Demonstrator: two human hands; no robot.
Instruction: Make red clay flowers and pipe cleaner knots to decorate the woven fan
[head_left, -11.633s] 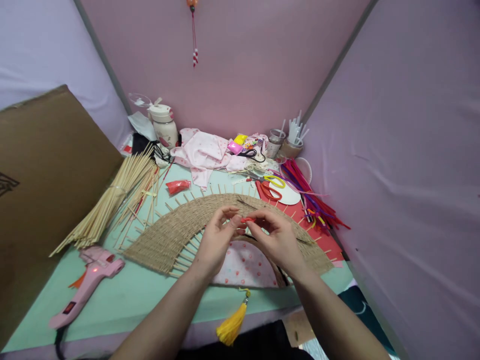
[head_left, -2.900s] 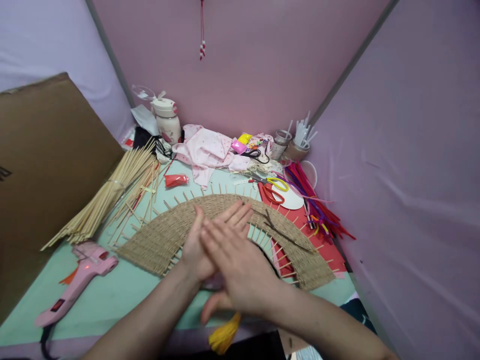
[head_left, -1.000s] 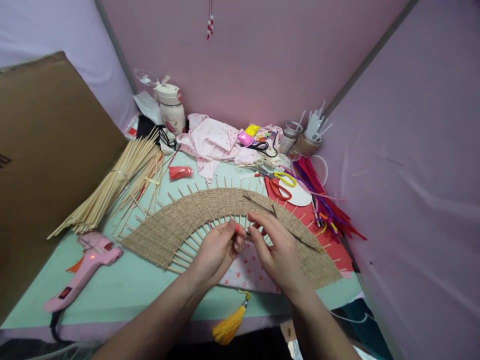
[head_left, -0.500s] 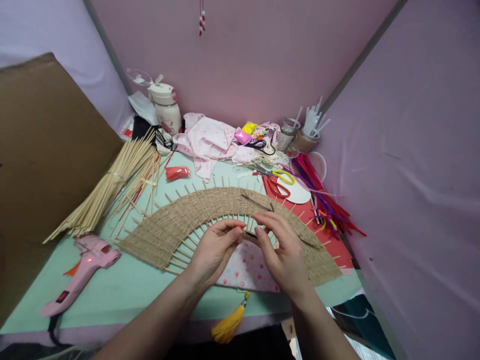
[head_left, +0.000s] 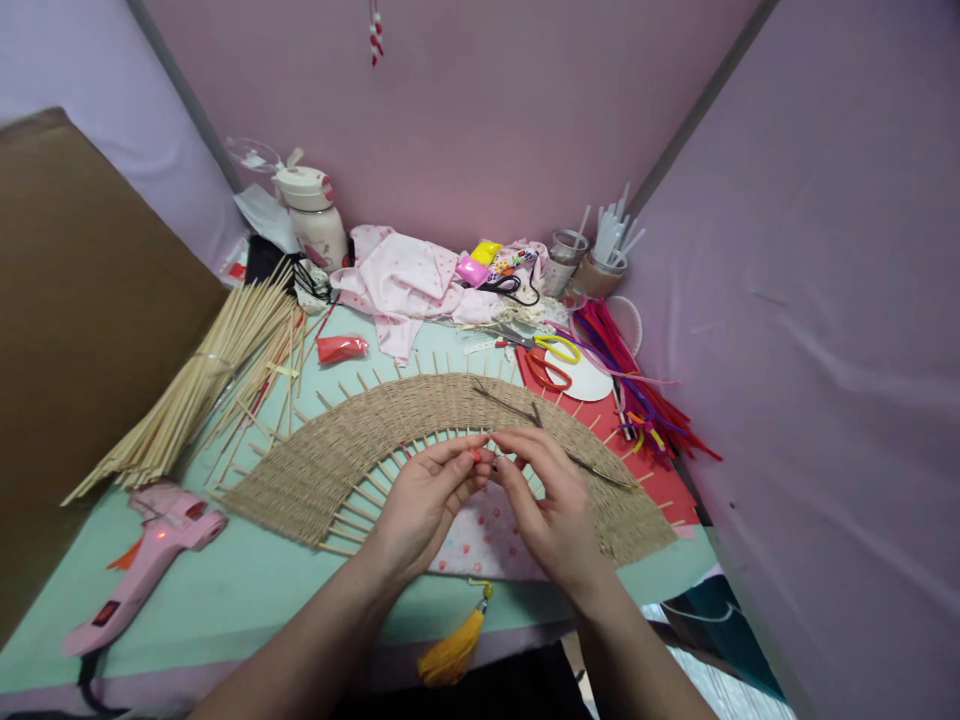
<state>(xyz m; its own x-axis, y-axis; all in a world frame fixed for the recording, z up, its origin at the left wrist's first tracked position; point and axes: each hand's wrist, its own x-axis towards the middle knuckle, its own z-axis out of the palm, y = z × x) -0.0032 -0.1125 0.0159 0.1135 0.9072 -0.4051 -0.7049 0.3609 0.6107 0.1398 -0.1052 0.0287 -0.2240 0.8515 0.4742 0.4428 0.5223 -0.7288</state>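
Observation:
My left hand (head_left: 427, 495) is closed, thumb and fingertips pinching a small red piece (head_left: 475, 455) that looks like soft clay. Close against it, my right hand (head_left: 551, 500) has its thumb and fingers bent in a pinch; what lies between them is too small to make out. Both hands are held over a woven fan-shaped panel (head_left: 322, 470) with thin sticks poking from its edges. A white fabric with red prints (head_left: 484, 535) covers its lower middle. Thin brown twigs (head_left: 510, 402) rest on the weave. A yellow tassel (head_left: 454, 645) hangs at the near edge.
A pink glue gun (head_left: 142, 570) with a lit light lies at left, beside a bundle of thin sticks (head_left: 187, 385). Further back are a red packet (head_left: 341, 349), a bottle (head_left: 315, 220), scissors (head_left: 551, 350) and pipe cleaners (head_left: 637, 380). Cardboard (head_left: 90, 300) stands at left.
The fingertips of my two hands have come closer together around the red piece. A dark, thin thing between them earlier is now mostly hidden. The view has shifted slightly to the right.

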